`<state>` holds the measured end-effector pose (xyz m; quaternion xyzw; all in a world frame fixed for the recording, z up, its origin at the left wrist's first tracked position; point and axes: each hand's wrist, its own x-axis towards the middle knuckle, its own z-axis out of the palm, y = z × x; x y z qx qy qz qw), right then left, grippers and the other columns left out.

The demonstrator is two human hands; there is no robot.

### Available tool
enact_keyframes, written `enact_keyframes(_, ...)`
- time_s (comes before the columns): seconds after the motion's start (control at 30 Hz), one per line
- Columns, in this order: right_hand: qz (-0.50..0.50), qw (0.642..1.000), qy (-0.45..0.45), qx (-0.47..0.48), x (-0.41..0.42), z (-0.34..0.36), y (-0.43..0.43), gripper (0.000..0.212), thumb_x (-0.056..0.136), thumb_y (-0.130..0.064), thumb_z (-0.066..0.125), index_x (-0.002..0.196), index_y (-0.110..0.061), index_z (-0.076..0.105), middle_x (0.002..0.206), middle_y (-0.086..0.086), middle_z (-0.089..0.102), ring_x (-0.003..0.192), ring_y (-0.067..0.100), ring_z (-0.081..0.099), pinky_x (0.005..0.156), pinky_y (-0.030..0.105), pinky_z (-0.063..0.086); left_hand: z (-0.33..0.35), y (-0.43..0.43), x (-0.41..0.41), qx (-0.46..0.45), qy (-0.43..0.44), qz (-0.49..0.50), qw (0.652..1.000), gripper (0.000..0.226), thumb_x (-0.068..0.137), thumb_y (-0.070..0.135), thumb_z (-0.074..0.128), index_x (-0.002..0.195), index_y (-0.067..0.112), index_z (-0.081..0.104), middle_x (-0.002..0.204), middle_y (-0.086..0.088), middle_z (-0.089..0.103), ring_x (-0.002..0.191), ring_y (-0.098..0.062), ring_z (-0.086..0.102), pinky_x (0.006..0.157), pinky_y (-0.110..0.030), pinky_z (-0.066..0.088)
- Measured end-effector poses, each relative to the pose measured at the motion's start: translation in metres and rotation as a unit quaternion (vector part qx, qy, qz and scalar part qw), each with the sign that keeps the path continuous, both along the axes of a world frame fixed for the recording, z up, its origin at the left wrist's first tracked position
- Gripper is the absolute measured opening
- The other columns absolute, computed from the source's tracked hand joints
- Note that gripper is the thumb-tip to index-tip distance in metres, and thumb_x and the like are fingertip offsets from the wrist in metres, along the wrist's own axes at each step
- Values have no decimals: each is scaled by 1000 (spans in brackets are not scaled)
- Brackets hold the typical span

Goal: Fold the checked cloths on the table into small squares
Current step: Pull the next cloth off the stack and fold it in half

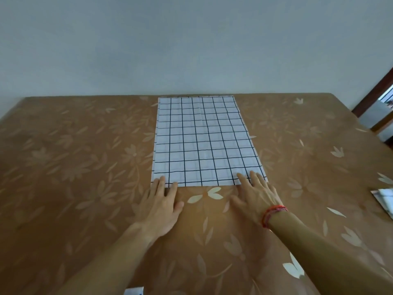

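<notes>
On the brown, leaf-patterned bench (74, 156) the left hand (161, 205) lies flat, palm down, fingers spread; its fingertips (162, 180) rest on the near left corner of the checked cloth (202, 141). The grip is wide there, pinching nothing.

The cloth lies spread flat at the middle of the bench, directly ahead of both hands. Its long axis runs straight away from the person, from the near hem under the fingers to the far hem at the bench's back edge. So the coming fold most likely turns on that axis: the near edge carried forward over the far one, halving the length.

The right hand (255, 194), with a red thread band (273, 216) at the wrist, is likewise flat and wide, its fingers on the near right corner. Both hands sit about equally near the hem, one per corner.

At the far right edge of the bench lies something pale and shiny (385, 199), possibly another folded item, though it is cut off.
</notes>
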<state>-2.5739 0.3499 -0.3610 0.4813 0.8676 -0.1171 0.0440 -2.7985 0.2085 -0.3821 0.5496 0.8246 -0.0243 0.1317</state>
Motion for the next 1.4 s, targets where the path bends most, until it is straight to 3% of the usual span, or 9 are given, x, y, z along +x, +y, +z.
enact_keyframes(0.27, 9, 998, -7, 66, 2, -7, -9, 52, 92, -51, 33, 141, -34, 30, 137, -2, 42, 131, 19, 36, 109, 37, 27, 9, -4, 12, 68, 42, -15, 997, 59, 99, 41, 40, 146, 6, 39, 155, -10, 33, 145, -22, 27, 116, -38, 24)
enact_keyframes(0.33, 5, 997, -10, 71, 5, -5, -14, 52, 91, -50, 34, 140, -34, 31, 132, -4, 46, 126, 19, 41, 108, 36, 29, 11, -7, 11, 129, 47, -35, 990, 40, 86, 28, 63, 118, 5, 65, 127, -8, 63, 122, -22, 55, 101, -38, 44)
enact_keyframes(0.4, 3, 997, -27, 76, 10, -4, -20, 54, 90, -49, 34, 141, -32, 30, 130, -3, 48, 123, 19, 43, 106, 36, 31, 14, -10, 7, 195, 48, -57, 978, 17, 68, 10, 76, 82, 10, 67, 88, 0, 67, 86, -20, 66, 75, -33, 52)
enact_keyframes(0.6, -10, 994, -70, 86, 25, 2, -33, 62, 87, -53, 39, 143, -27, 28, 126, -1, 51, 119, 20, 46, 106, 35, 30, 38, -12, 7, 253, 67, -69, 963, 29, 60, -7, 80, 64, 14, 60, 56, 5, 54, 51, -19, 53, 50, -26, 34)
enact_keyframes(0.77, -30, 988, -66, 139, 34, 2, -45, 69, 59, -52, 77, 117, -16, 64, 96, 11, 63, 89, 31, 61, 81, 46, 50, 58, -21, 16, 296, 25, -89, 951, 26, 71, -4, 75, 67, 13, 56, 58, 5, 50, 51, -18, 47, 49, -25, 28)
enact_keyframes(0.87, -45, 984, -56, 166, 43, 5, -44, 64, 50, -36, 90, 107, -16, 69, 91, 12, 63, 81, 32, 62, 74, 44, 51, 73, -34, 22, 309, 0, -93, 947, 22, 78, 0, 71, 71, 13, 56, 55, 7, 49, 47, -14, 42, 50, -18, 17)
enact_keyframes(1.07, -68, 985, -69, 144, 70, 35, -54, 15, 81, -28, 62, 93, -32, 69, 96, -8, 61, 98, 19, 53, 86, 32, 37, 96, -68, 28, 322, -22, -92, 942, 17, 83, 7, 70, 76, 15, 57, 51, 8, 47, 42, -13, 41, 40, -25, 29)
enact_keyframes(1.13, -70, 988, -44, 130, 79, 48, -60, 20, 88, -28, 50, 93, -30, 69, 101, -11, 62, 103, 16, 50, 87, 29, 36, 103, -80, 31, 322, -26, -86, 943, 18, 81, 7, 71, 76, 16, 57, 52, 9, 49, 42, -13, 42, 39, -27, 32)
enact_keyframes(1.4, -164, 979, 119, -7, 118, 96, -107, 8, 79, -28, 64, 75, -34, 63, 85, -4, 69, 84, 21, 64, 70, 30, 51, 110, -126, 51, 302, -70, -66, 948, 23, 78, 8, 73, 84, 24, 57, 70, 14, 62, 56, -9, 60, 46, -30, 49)
